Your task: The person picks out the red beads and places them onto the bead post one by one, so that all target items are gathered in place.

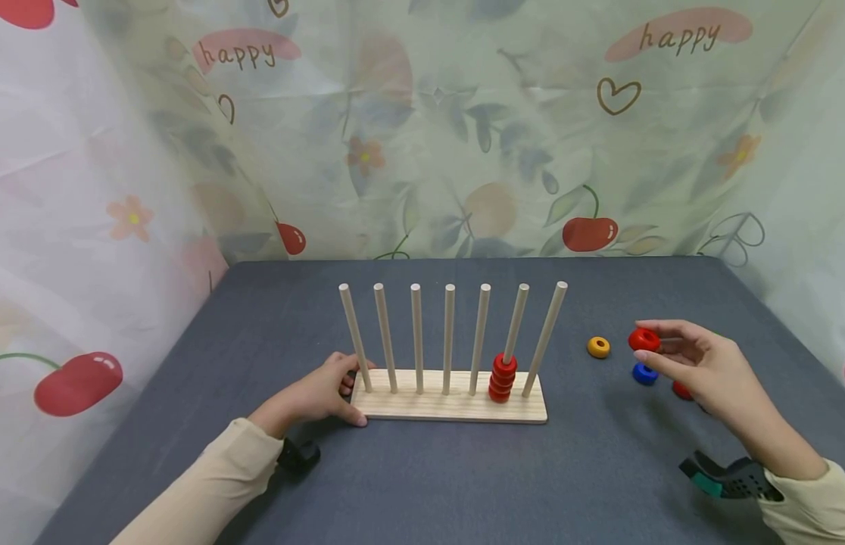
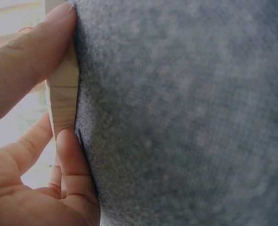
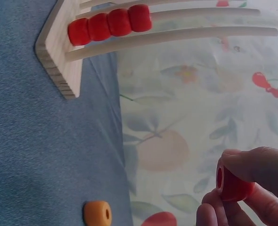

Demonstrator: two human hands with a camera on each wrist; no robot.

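Note:
A wooden rack [image 1: 409,406] with several upright pegs stands on the dark table. Several red beads [image 1: 502,377] are stacked on its second peg from the right; the right wrist view shows these stacked beads [image 3: 119,23] too. My left hand [image 1: 325,388] grips the rack's left end, and the left wrist view has thumb and fingers on the wooden base [image 2: 63,101]. Off to the right, my right hand [image 1: 712,367] pinches a red bead [image 1: 643,340] above the table, its hole visible in the right wrist view.
A yellow bead [image 1: 598,347] lies between the rack and my right hand. Below that hand are a blue bead [image 1: 644,374] and a red bead [image 1: 682,390], the latter partly hidden. A patterned cloth [image 1: 450,136] hangs behind the table [image 1: 422,484].

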